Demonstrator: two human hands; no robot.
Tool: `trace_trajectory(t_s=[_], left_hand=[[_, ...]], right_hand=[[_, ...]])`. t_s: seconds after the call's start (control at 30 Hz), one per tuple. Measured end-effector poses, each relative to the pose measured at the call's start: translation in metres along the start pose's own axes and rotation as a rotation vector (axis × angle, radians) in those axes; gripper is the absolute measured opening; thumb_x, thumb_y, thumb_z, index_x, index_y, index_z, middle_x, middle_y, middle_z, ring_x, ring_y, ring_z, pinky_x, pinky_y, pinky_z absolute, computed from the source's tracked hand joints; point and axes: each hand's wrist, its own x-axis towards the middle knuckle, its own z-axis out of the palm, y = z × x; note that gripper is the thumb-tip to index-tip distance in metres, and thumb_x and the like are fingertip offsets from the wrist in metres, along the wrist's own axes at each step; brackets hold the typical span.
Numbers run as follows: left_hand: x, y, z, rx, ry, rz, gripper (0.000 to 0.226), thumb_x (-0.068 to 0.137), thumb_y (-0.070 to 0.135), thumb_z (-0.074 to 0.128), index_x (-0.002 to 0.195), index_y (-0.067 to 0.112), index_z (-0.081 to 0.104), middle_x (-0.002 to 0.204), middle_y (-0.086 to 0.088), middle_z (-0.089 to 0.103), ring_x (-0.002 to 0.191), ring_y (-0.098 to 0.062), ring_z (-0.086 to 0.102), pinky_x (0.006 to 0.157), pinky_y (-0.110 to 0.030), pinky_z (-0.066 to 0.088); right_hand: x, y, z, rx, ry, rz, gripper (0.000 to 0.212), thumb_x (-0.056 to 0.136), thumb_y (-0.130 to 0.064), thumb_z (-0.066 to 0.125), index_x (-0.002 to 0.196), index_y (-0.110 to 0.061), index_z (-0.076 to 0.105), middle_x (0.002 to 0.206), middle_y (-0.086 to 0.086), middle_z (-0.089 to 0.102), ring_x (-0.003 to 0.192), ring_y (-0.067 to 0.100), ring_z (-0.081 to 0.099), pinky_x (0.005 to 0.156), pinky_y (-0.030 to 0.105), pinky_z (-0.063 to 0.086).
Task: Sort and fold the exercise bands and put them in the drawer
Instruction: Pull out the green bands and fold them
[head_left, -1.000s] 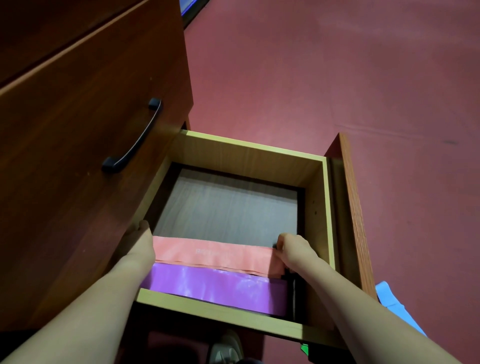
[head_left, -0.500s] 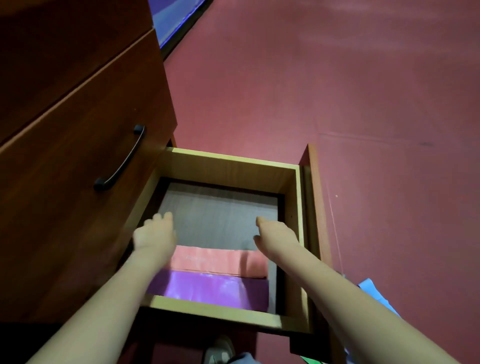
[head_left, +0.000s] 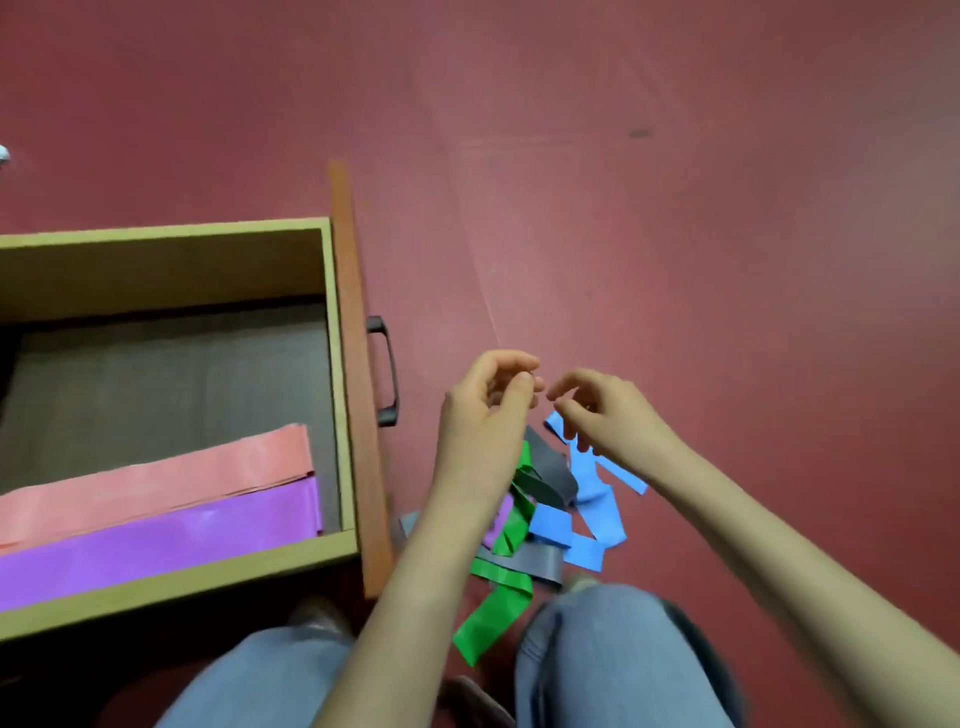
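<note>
The wooden drawer (head_left: 171, 240) stands pulled out at the left. Inside it a folded pink band (head_left: 156, 480) lies next to a folded purple band (head_left: 156, 540), against the near wall. On the red floor to the right of the drawer lies a tangled pile: a blue band (head_left: 592, 499), a green band (head_left: 498, 613) and a grey band (head_left: 550, 467). My left hand (head_left: 483, 415) and my right hand (head_left: 597, 410) hover above the pile, fingers curled and apart, fingertips close together, holding nothing.
The drawer's red-brown front (head_left: 358, 395) with its black handle (head_left: 387, 371) faces the pile. My knees in blue jeans (head_left: 613, 649) are at the bottom, close to the bands. Red floor (head_left: 675, 208) stretches away to the right and far side.
Both hands have left the drawer and moved right, over the pile on the floor. The view has swung from the cabinet to the floor beside the drawer.
</note>
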Motion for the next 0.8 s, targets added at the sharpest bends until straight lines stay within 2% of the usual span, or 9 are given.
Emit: trace_trajectory(t_s=[0.1,0.17,0.27,0.4,0.47,0.57,0.67,0.73,0.8], left_hand=[[0.007,-0.042,0.024,-0.006,0.002,-0.132,0.03,0.087,0.0,0.046,0.073,0.025,0.055,0.069,0.006,0.061,0.054,0.008,0.055,0.054,-0.009,0.043],[0.015,-0.075,0.033,-0.014,0.024,-0.218,0.03,0.088,-0.001,0.045,0.073,0.023,0.054,0.069,0.004,0.059,0.05,0.009,0.054,0.052,-0.009,0.043],[0.031,-0.126,0.032,0.002,0.122,-0.323,0.03,0.087,-0.004,0.045,0.072,0.021,0.054,0.071,0.002,0.058,0.053,0.008,0.054,0.06,-0.015,0.043],[0.05,-0.207,0.019,0.077,0.317,-0.523,0.032,0.084,-0.005,0.048,0.068,0.022,0.052,0.069,-0.002,0.054,0.061,-0.005,0.052,0.059,-0.02,0.039],[0.05,-0.24,0.014,0.115,0.327,-0.582,0.032,0.083,-0.005,0.049,0.067,0.022,0.052,0.066,-0.001,0.052,0.063,-0.01,0.049,0.059,-0.023,0.037],[0.054,-0.272,0.013,0.115,0.292,-0.623,0.031,0.085,-0.005,0.045,0.07,0.021,0.051,0.066,0.0,0.053,0.048,0.002,0.053,0.047,-0.013,0.039],[0.058,-0.295,0.019,0.076,0.28,-0.664,0.03,0.086,-0.005,0.043,0.072,0.02,0.049,0.067,0.0,0.053,0.037,0.007,0.052,0.04,-0.007,0.036],[0.06,-0.309,0.019,0.058,0.29,-0.663,0.03,0.087,-0.004,0.041,0.072,0.02,0.048,0.069,0.001,0.053,0.038,0.006,0.052,0.042,-0.007,0.037],[0.06,-0.323,0.014,0.057,0.33,-0.655,0.03,0.089,-0.003,0.04,0.073,0.021,0.05,0.07,0.001,0.054,0.045,0.003,0.055,0.044,-0.007,0.039]], right_hand=[[0.005,0.058,0.016,0.025,-0.066,0.146,0.013,0.087,-0.009,0.046,0.09,-0.015,0.058,0.057,-0.002,0.057,0.041,0.008,0.051,0.041,0.011,0.037],[0.013,0.094,0.028,0.051,-0.096,0.215,0.012,0.088,-0.011,0.047,0.09,-0.013,0.058,0.056,-0.002,0.056,0.038,0.002,0.048,0.045,0.014,0.038],[0.028,0.137,0.045,0.111,-0.121,0.335,0.013,0.089,-0.012,0.045,0.089,-0.008,0.057,0.058,0.003,0.056,0.045,0.013,0.049,0.049,0.025,0.042],[0.046,0.191,0.077,0.166,-0.17,0.502,0.01,0.088,-0.01,0.043,0.086,-0.01,0.052,0.056,0.001,0.054,0.044,0.017,0.048,0.039,0.02,0.041],[0.051,0.212,0.096,0.185,-0.189,0.544,0.011,0.088,-0.01,0.043,0.081,-0.011,0.051,0.056,0.001,0.054,0.043,0.017,0.049,0.038,0.018,0.041],[0.059,0.23,0.126,0.221,-0.197,0.521,0.014,0.087,-0.008,0.042,0.077,-0.014,0.051,0.058,0.002,0.053,0.044,0.013,0.05,0.039,0.015,0.041],[0.063,0.238,0.157,0.263,-0.201,0.458,0.022,0.087,-0.005,0.043,0.071,-0.02,0.05,0.059,-0.002,0.052,0.04,-0.001,0.049,0.044,0.013,0.043],[0.065,0.24,0.177,0.246,-0.192,0.369,0.022,0.085,-0.006,0.048,0.072,-0.022,0.053,0.06,-0.008,0.052,0.051,0.003,0.051,0.06,0.025,0.048],[0.065,0.238,0.196,0.198,-0.185,0.28,0.012,0.084,-0.008,0.052,0.081,-0.017,0.061,0.06,-0.007,0.054,0.057,0.008,0.049,0.067,0.029,0.043]])
